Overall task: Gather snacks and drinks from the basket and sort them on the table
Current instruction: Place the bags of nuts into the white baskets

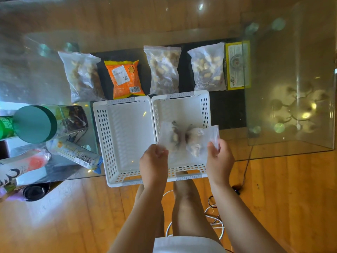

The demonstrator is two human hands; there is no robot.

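Both hands, left hand [154, 158] and right hand [219, 158], pinch the snack bag [184, 141] by opposite edges above the basket [125, 128]; light, floppy, slippery film.

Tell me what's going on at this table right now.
A person holds a clear zip bag of mixed snacks by its two ends, left hand and right hand, above the right-hand white basket. Both baskets look empty. Beyond them lie three similar zip bags, an orange packet and a yellow box in a row. Bottles and a jar sit at the left.
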